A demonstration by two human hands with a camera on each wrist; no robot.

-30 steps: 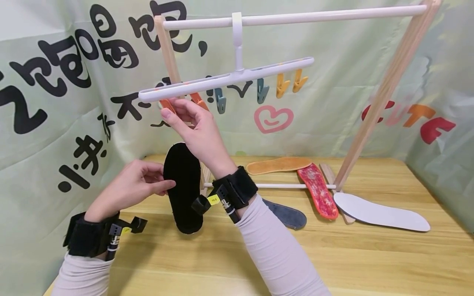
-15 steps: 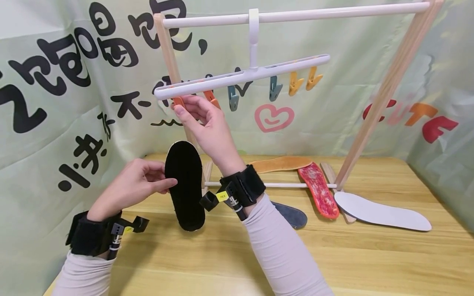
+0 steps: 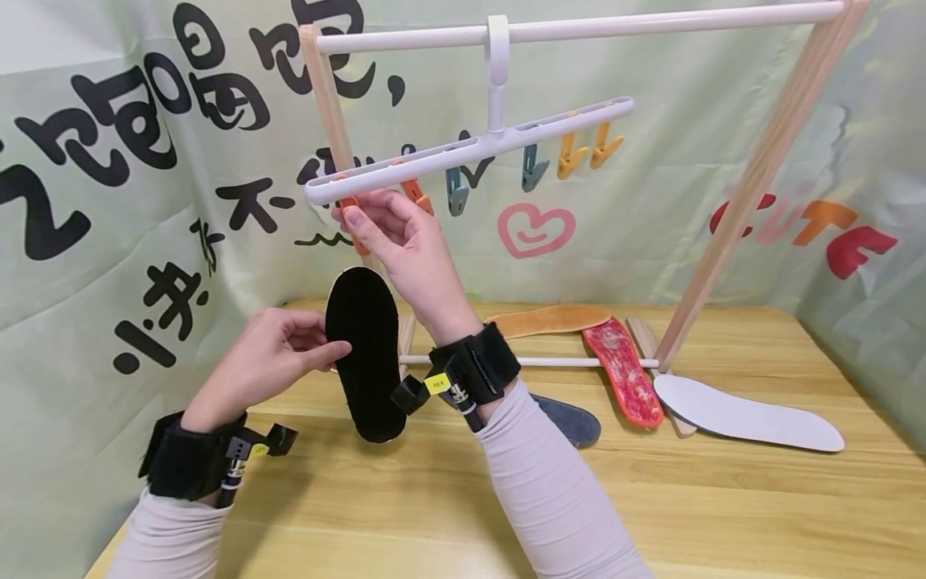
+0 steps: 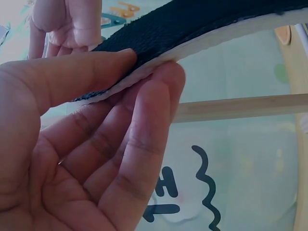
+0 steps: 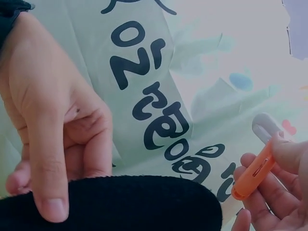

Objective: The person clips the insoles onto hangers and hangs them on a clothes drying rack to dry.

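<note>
My left hand pinches a black insole by its left edge, thumb on the dark face and fingers behind. In the left wrist view the insole shows a white underside. Above it, my right hand pinches an orange clothespin at the left end of a white hanger. The right wrist view shows that orange clothespin between thumb and fingers, apart from the insole's rounded top. A second orange clothespin hangs just behind the right hand's fingers.
The hanger hooks over the top rail of a wooden rack. Blue and yellow clothespins hang along it. On the table lie an orange insole, a red insole, a white insole and a dark grey insole.
The hanger has slid right along the rail, the right hand moving with it, and has since turned slightly. My left hand has raised the black insole a little, up and right toward the clothespin.
</note>
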